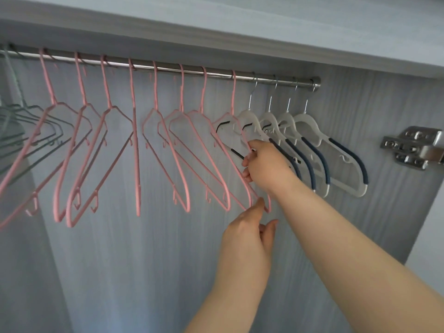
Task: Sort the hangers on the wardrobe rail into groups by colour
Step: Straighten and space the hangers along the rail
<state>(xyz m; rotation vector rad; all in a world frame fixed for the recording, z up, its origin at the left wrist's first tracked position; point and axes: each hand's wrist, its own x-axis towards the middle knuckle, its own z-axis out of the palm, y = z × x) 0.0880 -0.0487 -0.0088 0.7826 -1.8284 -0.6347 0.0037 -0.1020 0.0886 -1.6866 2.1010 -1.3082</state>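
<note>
A steel wardrobe rail (168,69) runs across the top. Several grey-green hangers (21,131) hang at its far left, several pink hangers (113,145) fill the middle, and several white hangers (310,131) with dark blue grips hang at the right end. My right hand (266,164) pinches the shoulder of the rightmost pink hanger (233,102), next to the first white one. My left hand (247,236) is below it, with a fingertip touching that pink hanger's lower end.
A shelf board (216,32) sits just above the rail. The wardrobe's grey back panel (144,260) lies behind the hangers. A metal door hinge (415,147) is fixed to the right side wall.
</note>
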